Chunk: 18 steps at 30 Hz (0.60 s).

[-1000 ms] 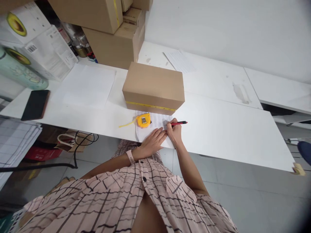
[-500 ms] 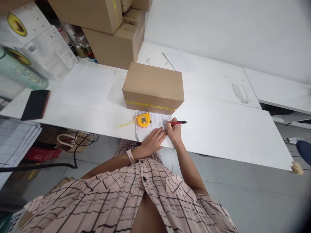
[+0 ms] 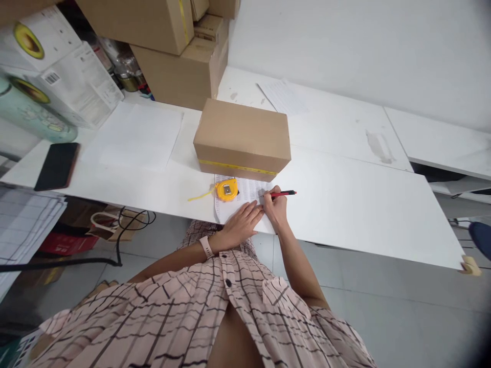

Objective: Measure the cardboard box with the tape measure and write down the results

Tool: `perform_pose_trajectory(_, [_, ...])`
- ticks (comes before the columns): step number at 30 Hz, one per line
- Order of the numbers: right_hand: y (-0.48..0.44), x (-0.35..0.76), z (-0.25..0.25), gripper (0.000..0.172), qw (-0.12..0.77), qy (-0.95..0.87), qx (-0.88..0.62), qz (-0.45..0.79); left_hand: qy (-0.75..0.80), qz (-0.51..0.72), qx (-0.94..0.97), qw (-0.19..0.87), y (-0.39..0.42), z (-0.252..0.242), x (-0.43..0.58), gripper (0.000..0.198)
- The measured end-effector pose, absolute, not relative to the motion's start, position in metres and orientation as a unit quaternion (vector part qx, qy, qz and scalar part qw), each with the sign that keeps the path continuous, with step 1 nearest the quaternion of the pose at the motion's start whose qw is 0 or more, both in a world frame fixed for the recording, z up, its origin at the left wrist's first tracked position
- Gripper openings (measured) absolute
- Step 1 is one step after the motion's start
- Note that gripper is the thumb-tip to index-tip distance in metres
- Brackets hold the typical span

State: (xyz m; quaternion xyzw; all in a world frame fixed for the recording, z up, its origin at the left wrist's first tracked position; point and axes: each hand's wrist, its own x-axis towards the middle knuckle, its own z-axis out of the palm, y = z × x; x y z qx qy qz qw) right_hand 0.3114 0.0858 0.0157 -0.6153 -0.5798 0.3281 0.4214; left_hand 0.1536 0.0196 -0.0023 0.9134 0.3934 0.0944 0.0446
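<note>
My right hand (image 3: 275,208) is closed around a red and black pen (image 3: 284,193), its tip side down at a printed sheet of paper (image 3: 247,190). Flat on the lower part of that sheet lies my left hand (image 3: 242,223), fingers stretched out and close to the right hand. A yellow tape measure (image 3: 227,190) rests on the sheet's left side, with a short length of its yellow tape sticking out to the left. Just behind stands a closed cardboard box (image 3: 242,135) with a yellow strip along its front; it covers the sheet's far edge.
Large cardboard boxes (image 3: 176,76) are stacked at the back left. White sheets (image 3: 134,134), a dark phone (image 3: 57,166) and a pale green bottle (image 3: 36,112) occupy the table's left. Another printed sheet (image 3: 282,96) lies near the wall. The white table (image 3: 356,204) extends rightward.
Almost nothing differs. The view has shifted very slightly, while both hands, the pen, the tape measure and the box keep their places.
</note>
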Motion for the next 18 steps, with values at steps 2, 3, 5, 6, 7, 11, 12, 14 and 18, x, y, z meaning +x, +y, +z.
perform_pose_trajectory(2, [0.0858, 0.3111, 0.0158, 0.017, 0.416, -0.582, -0.618, 0.325, 0.394, 0.100, 0.912, 0.050, 0.0196, -0.0036, 0.1537, 0.071])
perform_pose_trajectory(3, [0.0858, 0.3109, 0.0160, 0.017, 0.416, -0.583, -0.618, 0.323, 0.394, 0.103, 0.912, 0.052, 0.0196, -0.0041, 0.1536, 0.070])
perform_pose_trajectory(5, [0.0858, 0.3108, 0.0165, 0.017, 0.414, -0.586, -0.618, 0.320, 0.391, 0.107, 0.913, 0.053, 0.0196, -0.0047, 0.1534, 0.069])
perform_pose_trajectory(6, [0.0858, 0.3108, 0.0169, 0.017, 0.414, -0.587, -0.618, 0.319, 0.390, 0.109, 0.913, 0.051, 0.0196, -0.0047, 0.1533, 0.069])
perform_pose_trajectory(7, [0.0857, 0.3108, 0.0172, 0.017, 0.412, -0.589, -0.618, 0.319, 0.390, 0.110, 0.913, 0.049, 0.0196, -0.0047, 0.1533, 0.068])
perform_pose_trajectory(11, [0.0853, 0.3120, 0.0176, 0.017, 0.411, -0.592, -0.616, 0.318, 0.390, 0.108, 0.914, 0.040, 0.0197, -0.0039, 0.1534, 0.070])
perform_pose_trajectory(12, [0.0852, 0.3124, 0.0174, 0.017, 0.411, -0.592, -0.616, 0.319, 0.389, 0.106, 0.914, 0.039, 0.0196, -0.0036, 0.1535, 0.071])
perform_pose_trajectory(14, [0.0852, 0.3129, 0.0167, 0.018, 0.413, -0.591, -0.615, 0.321, 0.389, 0.100, 0.915, 0.039, 0.0194, -0.0030, 0.1536, 0.072])
perform_pose_trajectory(18, [0.0858, 0.3115, 0.0150, 0.018, 0.416, -0.586, -0.614, 0.325, 0.392, 0.093, 0.914, 0.048, 0.0193, -0.0001, 0.1539, 0.072])
